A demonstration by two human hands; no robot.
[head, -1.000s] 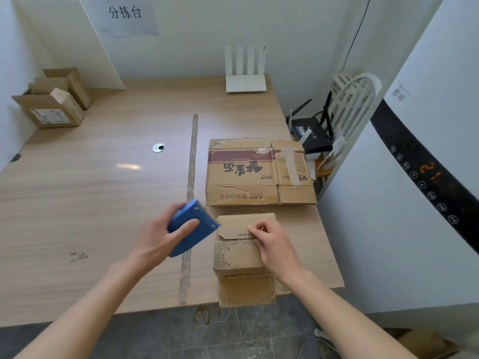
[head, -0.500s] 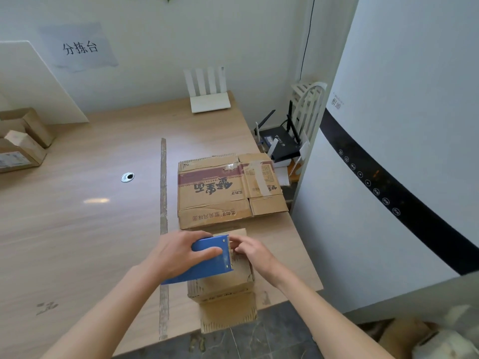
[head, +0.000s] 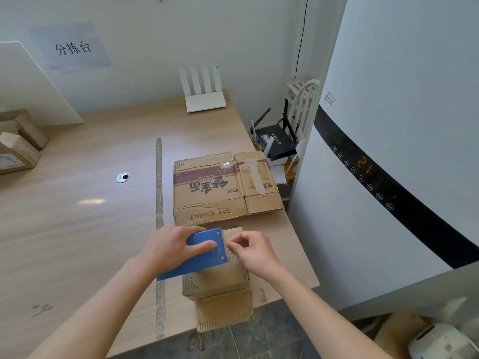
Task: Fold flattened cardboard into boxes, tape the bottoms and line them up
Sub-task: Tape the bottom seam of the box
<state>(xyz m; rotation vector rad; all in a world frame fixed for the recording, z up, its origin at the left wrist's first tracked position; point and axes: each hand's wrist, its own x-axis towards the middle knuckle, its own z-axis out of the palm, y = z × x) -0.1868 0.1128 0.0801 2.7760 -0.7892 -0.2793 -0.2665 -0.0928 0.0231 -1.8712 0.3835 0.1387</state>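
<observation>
The blue tape dispenser (head: pixel 201 252) hides the tape roll and part of the small cardboard box (head: pixel 220 278) under it. The left hand (head: pixel 172 248) grasps the dispenser, fingers wrapped over its top. The right hand (head: pixel 255 251) pinches at the dispenser's front edge; whether it holds tape cannot be told. One box stands at the table's (head: pixel 77 229) near edge. One flattened carton (head: pixel 223 187) lies just behind. Two brown boxes (head: pixel 18 146) at far left are cut off by the frame.

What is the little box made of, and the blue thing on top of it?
The little box looks like brown corrugated cardboard, matte: wavy ridges show along its cut edges. The blue thing, gripped by the left hand, looks like smooth painted metal or hard plastic, with small rivets near its edge; which one is unclear.
</observation>
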